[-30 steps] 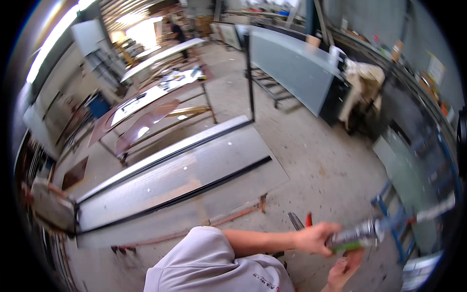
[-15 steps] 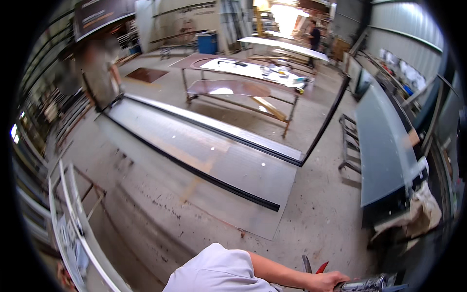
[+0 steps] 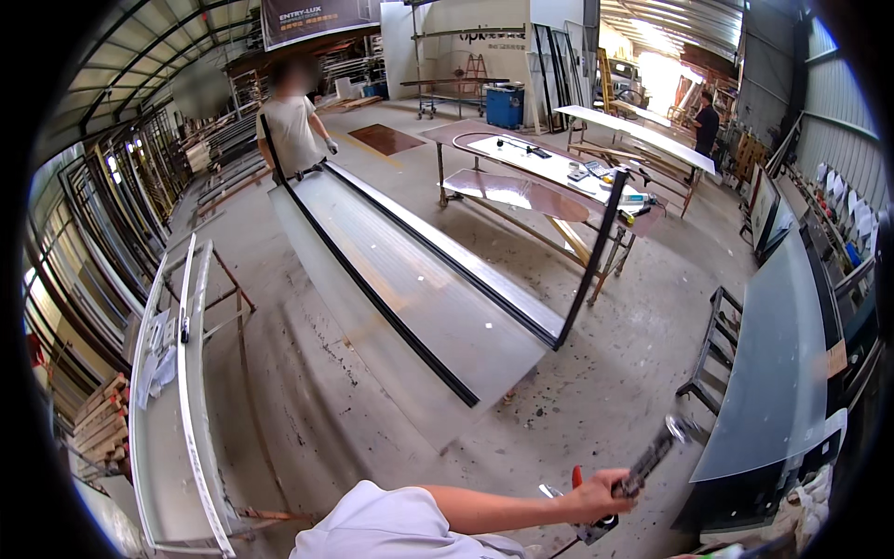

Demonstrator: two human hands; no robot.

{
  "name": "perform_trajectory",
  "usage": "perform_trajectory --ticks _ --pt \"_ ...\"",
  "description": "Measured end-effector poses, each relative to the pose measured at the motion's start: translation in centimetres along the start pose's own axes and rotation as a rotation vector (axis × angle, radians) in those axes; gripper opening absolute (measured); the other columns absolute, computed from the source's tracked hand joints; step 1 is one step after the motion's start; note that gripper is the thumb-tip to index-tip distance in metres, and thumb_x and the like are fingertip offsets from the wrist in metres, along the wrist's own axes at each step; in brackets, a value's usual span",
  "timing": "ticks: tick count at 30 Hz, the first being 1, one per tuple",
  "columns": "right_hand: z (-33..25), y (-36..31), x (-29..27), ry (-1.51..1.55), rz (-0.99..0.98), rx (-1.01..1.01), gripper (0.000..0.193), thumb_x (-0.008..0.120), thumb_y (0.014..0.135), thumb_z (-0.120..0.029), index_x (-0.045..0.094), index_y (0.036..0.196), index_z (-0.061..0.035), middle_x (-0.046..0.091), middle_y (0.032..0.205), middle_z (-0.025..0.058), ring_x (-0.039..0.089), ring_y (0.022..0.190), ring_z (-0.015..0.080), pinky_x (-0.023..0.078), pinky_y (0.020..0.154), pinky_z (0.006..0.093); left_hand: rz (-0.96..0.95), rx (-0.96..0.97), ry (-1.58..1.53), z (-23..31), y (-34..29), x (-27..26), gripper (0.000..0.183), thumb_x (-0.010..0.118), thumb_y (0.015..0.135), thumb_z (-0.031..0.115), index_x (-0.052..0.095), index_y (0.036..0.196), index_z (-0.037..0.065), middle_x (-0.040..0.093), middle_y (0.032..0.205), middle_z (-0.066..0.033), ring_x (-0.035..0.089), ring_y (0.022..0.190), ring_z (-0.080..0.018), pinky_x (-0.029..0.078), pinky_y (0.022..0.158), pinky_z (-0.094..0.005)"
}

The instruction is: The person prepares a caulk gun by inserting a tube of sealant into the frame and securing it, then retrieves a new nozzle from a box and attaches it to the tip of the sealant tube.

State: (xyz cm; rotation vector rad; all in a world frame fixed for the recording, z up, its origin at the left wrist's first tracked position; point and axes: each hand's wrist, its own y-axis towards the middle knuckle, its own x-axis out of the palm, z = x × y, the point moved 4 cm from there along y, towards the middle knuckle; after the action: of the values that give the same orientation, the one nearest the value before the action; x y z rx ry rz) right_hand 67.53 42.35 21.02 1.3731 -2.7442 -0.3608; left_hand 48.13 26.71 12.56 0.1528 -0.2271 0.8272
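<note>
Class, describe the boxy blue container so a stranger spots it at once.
Start at the pale back wall. Near its right end stand dark frames. Just left of these stands the blue container, solid blue beside slim, dark neighbours.

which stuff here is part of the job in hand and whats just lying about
Probably part of the job:
long hand tool, held in the left hand
long panel
dark strips on it

Probably just lying about:
blue bin
yellow ladder
timber stack
leaning glass sheet
</note>
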Motion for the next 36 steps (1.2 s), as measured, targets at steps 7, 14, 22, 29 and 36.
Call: perform_trajectory --ticks 7,14,22,29,36 --pt "7.2 4.9 -12.6 -0.166 -0.442 0.570 0.053 0.074 0.077 -0.015 0.053 0.124 -0.0001 0.062 0.106 0.0099 0.060 0.087 0.0222 0.050 0.076 0.0373 0.423 -0.090 -0.744 -3.8 10.0 2.9 0.024 0.064 0.091 0.025 0.060 0.102 0.003 0.063 0.087 -0.0045 0.062 0.078 -0.0150 0.052 0.072 -0.0291" --pt "5.1 14.0 -15.2 0.115 -0.596 0.716 0.056 0.074 0.072 -0.015 0.054 0.121 0.0028 0.059 0.113 0.0190 0.062 0.093 0.0291 0.051 0.081 0.0422 0.612 -0.120 -1.132 -10.1 19.0 0.3 0.035 0.062 0.094 0.039 0.050 0.094 0.007 0.058 0.080 -0.0089 0.060 0.072 -0.0233 0.055 0.070 -0.0408" --pt "0.5 30.1 -4.5 0.520 -0.464 0.518 0.054 0.075 0.074 -0.033 0.052 0.107 0.0022 0.051 0.102 0.0156 0.055 0.088 0.0285 0.048 0.082 0.0439 0.822 -0.444 -1.415 -17.2 30.0 -5.2 0.039 0.047 0.094 0.045 0.050 0.084 0.008 0.056 0.077 -0.0119 0.058 0.071 -0.0298 0.048 0.061 -0.0506" --pt "3.3 44.5 4.6 0.468 -0.837 0.485 0.060 0.076 0.074 -0.035 0.051 0.111 0.0055 0.056 0.103 0.0182 0.059 0.099 0.0334 0.050 0.088 0.0472 1.011 -0.442 -1.430 -23.2 37.6 -10.3 0.033 0.047 0.096 0.037 0.052 0.089 0.005 0.054 0.077 -0.0120 0.061 0.077 -0.0312 0.050 0.062 -0.0528" --pt "6.4 54.3 15.6 0.657 -1.156 0.541 0.059 0.070 0.081 -0.038 0.051 0.118 0.0045 0.058 0.114 0.0205 0.059 0.106 0.0336 0.049 0.093 0.0505 0.942 -0.389 -1.130 -18.0 41.2 -11.3 0.035 0.043 0.095 0.035 0.057 0.079 0.007 0.060 0.072 -0.0078 0.061 0.065 -0.0239 0.051 0.056 -0.0441"
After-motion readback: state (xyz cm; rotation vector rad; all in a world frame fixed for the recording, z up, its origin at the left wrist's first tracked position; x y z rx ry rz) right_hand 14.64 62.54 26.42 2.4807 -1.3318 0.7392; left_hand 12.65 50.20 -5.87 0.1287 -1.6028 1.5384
